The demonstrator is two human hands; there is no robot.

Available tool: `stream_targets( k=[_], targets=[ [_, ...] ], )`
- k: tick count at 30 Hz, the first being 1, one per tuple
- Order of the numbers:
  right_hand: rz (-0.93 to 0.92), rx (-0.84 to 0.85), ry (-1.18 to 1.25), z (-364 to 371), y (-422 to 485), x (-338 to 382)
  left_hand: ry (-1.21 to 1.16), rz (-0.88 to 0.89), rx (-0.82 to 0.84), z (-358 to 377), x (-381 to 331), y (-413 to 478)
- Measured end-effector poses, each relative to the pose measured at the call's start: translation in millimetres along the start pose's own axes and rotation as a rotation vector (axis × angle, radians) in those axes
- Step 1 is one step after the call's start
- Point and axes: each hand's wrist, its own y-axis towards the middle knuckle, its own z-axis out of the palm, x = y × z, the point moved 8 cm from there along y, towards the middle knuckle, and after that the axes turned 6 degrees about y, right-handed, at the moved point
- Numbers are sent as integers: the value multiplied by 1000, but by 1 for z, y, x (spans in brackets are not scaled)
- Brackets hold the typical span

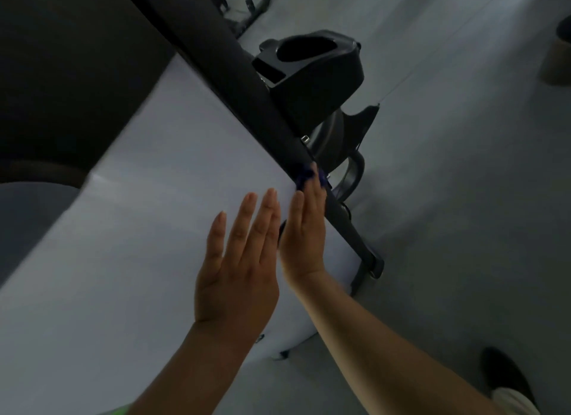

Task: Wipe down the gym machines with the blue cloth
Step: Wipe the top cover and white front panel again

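I see the right hand (304,229) edge-on against the black bar (234,84) of a gym machine, fingers (312,198) straight and held together, not curled round anything. The blue cloth (304,176) is bunched at the fingertips, pressed between them and the bar. A bit more blue shows on the far side of the fingers, right at the bar's edge. Most of the cloth is hidden by the hand. A dark patch under the palm edge may be more of it, can't tell.

The left hand (238,260) is just beside the right one, back to the camera, fingers straight and slightly spread, holding nothing, over the pale panel (139,229). I can't tell whether the two hands touch.

The bar runs diagonally from upper left down to a foot on the grey floor (463,198). Behind the bar is a black machine housing (318,84) with an oval recess on top. A dark shoe (503,374) is at lower right. The frame is dim and blurred.
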Motion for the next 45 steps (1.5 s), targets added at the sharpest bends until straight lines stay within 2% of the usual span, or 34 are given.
stream_targets(
  k=[2,3,5,7,10,12,13,15,16,17,21,22,23,26,27,28,32,33,36,37,39,43,45],
  targets=[
    [-111,30,-17,9,-1,-6,13,12,27,2,-6,1],
    [-43,8,22,6,0,-24,16,19,35,3,-9,1],
    [219,-79,151,-6,-1,-65,39,32,44,6,-11,2],
    [307,-95,183,-10,-2,-68,66,35,49,9,-10,1],
    [44,-7,66,-1,5,-17,60,32,44,11,-13,3],
    [-101,22,48,0,4,-20,51,31,49,10,-15,5],
    [-31,-4,94,-7,4,-39,43,36,43,10,-16,5],
    [288,-64,211,-22,-1,-87,33,36,40,12,-17,5],
    [379,-69,229,-25,-6,-96,29,34,45,12,-18,6],
    [393,-71,194,-26,-6,-94,31,38,44,12,-20,7],
    [50,-17,75,-6,0,-54,78,85,54,24,-41,7],
    [22,-3,68,-7,-2,-61,88,91,61,25,-46,7],
    [74,-25,90,-14,-5,-81,98,90,66,28,-49,6],
    [476,-107,175,-34,-18,-154,112,94,84,38,-56,5],
    [519,-128,163,-37,-20,-159,107,102,80,39,-60,4],
    [498,-129,162,-34,-19,-158,101,111,69,42,-66,4],
    [162,-44,121,-18,-18,-123,73,138,85,52,-86,3],
    [169,-55,112,-22,-21,-136,76,146,93,54,-90,2],
    [497,-161,187,-42,-29,-200,114,161,91,61,-94,-1],
    [557,-174,179,-46,-30,-205,121,162,87,63,-94,-1],
    [517,-161,156,-42,-29,-198,124,156,66,66,-98,-4],
    [223,-100,126,-26,-29,-168,81,155,71,71,-112,-9],
    [308,-143,218,-37,-32,-195,82,152,56,75,-119,-11]
  ],
)
